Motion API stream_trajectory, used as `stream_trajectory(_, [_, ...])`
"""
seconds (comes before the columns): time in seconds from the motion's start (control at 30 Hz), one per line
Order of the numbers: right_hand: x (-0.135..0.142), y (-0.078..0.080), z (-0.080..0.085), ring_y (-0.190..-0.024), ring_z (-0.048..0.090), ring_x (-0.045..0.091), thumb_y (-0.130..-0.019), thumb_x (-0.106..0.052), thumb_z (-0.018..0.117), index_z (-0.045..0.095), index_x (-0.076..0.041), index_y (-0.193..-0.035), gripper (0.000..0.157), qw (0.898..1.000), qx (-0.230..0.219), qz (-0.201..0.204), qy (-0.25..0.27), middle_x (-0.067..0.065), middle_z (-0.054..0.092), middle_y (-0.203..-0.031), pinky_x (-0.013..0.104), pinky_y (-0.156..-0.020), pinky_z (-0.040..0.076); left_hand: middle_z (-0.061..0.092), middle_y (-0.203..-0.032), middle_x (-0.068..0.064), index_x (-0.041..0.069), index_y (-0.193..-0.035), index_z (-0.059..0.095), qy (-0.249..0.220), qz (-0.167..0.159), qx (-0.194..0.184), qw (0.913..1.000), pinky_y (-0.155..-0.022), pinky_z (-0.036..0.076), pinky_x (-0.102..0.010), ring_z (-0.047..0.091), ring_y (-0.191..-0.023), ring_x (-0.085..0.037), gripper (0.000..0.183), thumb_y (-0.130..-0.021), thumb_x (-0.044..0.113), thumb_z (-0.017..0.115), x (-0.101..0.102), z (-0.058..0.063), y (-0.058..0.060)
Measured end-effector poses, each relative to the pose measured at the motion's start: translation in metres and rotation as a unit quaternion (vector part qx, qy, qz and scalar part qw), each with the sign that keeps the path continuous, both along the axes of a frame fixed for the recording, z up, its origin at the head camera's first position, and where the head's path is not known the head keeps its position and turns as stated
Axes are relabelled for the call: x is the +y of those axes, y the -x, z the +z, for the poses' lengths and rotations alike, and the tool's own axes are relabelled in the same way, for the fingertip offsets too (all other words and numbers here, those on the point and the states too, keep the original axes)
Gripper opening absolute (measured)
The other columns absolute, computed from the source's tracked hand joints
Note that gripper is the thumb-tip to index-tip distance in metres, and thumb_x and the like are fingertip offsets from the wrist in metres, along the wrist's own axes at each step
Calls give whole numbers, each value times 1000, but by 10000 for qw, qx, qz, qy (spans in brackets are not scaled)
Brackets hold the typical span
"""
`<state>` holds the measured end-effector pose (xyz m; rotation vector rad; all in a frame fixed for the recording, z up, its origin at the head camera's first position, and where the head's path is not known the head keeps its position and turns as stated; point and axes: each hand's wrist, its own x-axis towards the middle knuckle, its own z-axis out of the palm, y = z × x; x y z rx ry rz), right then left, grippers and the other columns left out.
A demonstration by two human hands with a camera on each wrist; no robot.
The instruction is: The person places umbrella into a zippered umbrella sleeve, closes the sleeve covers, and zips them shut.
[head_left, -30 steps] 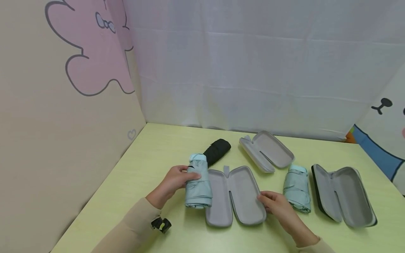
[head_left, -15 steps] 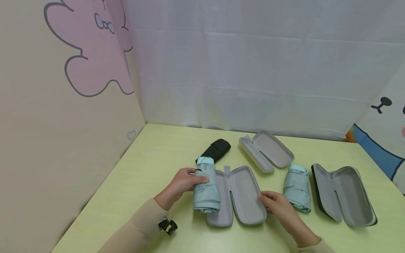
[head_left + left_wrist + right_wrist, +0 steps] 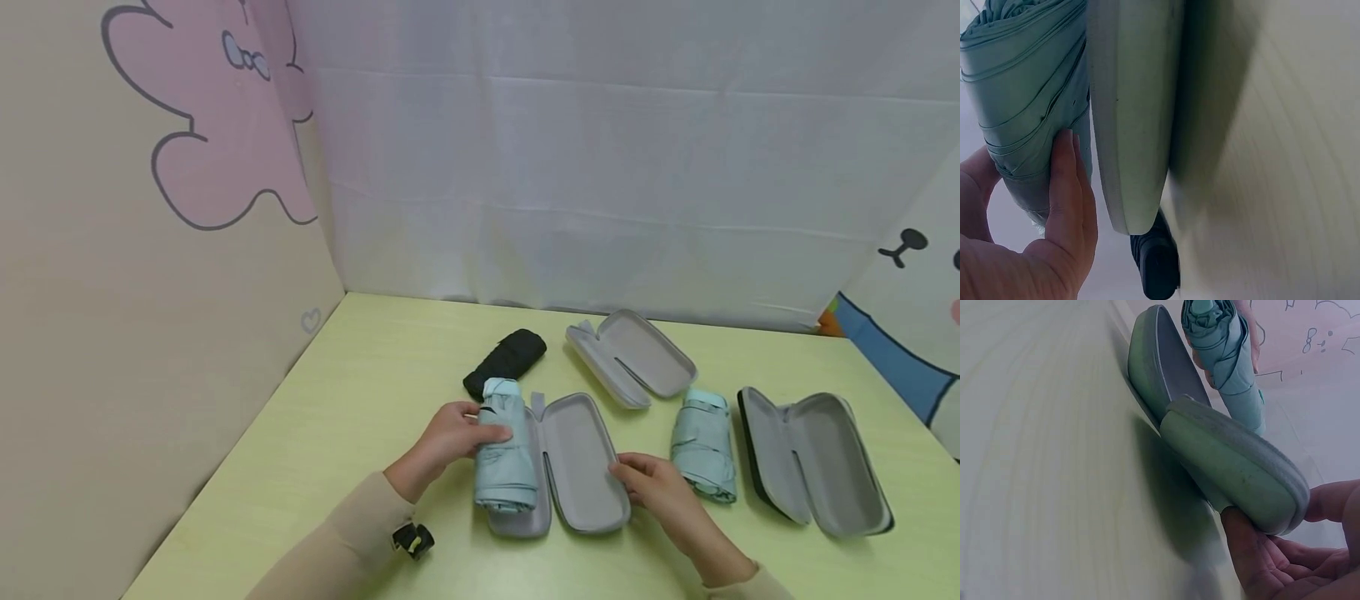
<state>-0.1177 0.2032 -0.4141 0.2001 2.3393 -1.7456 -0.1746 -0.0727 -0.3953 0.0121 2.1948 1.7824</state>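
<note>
My left hand (image 3: 450,437) grips a folded light-teal umbrella (image 3: 506,462) around its middle. It is held over the left half of an open grey zip case (image 3: 588,467); in the left wrist view the umbrella (image 3: 1025,106) is beside the case's wall (image 3: 1138,119). At the case's right edge my right hand (image 3: 660,492) pinches the rim between thumb and fingers. The right wrist view shows the case (image 3: 1235,462) tilted open, with the teal umbrella (image 3: 1229,369) above its far half. Whether the umbrella touches the lining cannot be told.
Behind the left hand lies a folded black umbrella (image 3: 510,358). Another open grey case (image 3: 645,358) lies at the back. A second teal umbrella (image 3: 705,446) and a third open case (image 3: 828,467) lie on the right. Walls stand left and behind the yellow table (image 3: 390,350).
My left hand has carried the teal umbrella rightward and slightly toward me, from the case's left side to over its left half. The right hand stays at the case's edge.
</note>
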Motion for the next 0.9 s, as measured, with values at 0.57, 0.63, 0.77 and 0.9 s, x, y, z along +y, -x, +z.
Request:
stream_trajectory(0.57, [-3, 3, 0, -79, 61, 18, -93, -13, 55, 51, 18, -117, 40, 10000, 62, -18, 18, 16, 64, -100, 31, -69, 51, 61, -83, -9, -7, -109, 53, 971, 229, 244, 9947, -56, 50, -29, 57, -67, -16, 56, -69, 20, 82, 12, -13, 2])
stream_trajectory(0.63, [-2, 2, 0, -79, 61, 18, -93, -13, 55, 51, 18, -117, 39, 10000, 62, -14, 50, 16, 64, -99, 31, -69, 51, 61, -81, -8, -7, -106, 55, 1091, 238, 335, 9932, -56, 48, -28, 56, -67, -16, 54, -68, 21, 82, 12, -14, 3])
stream_trajectory(0.77, [-2, 2, 0, -79, 61, 18, -93, -13, 54, 50, 18, -117, 39, 10000, 59, 14, 62, 15, 64, -99, 31, -69, 52, 59, -79, -6, -7, -104, 57, 1375, 266, 497, 9889, -57, 46, -28, 54, -69, -17, 55, -67, 24, 83, 14, -16, 3])
stream_trajectory(0.9, [-1, 2, 0, -80, 61, 19, -94, -14, 54, 50, 18, -118, 40, 10000, 43, 38, 15, 16, 64, -101, 32, -69, 51, 57, -79, -6, -7, -106, 58, 1608, 247, 584, 9850, -59, 44, -29, 52, -71, -18, 58, -66, 26, 83, 15, -17, 3])
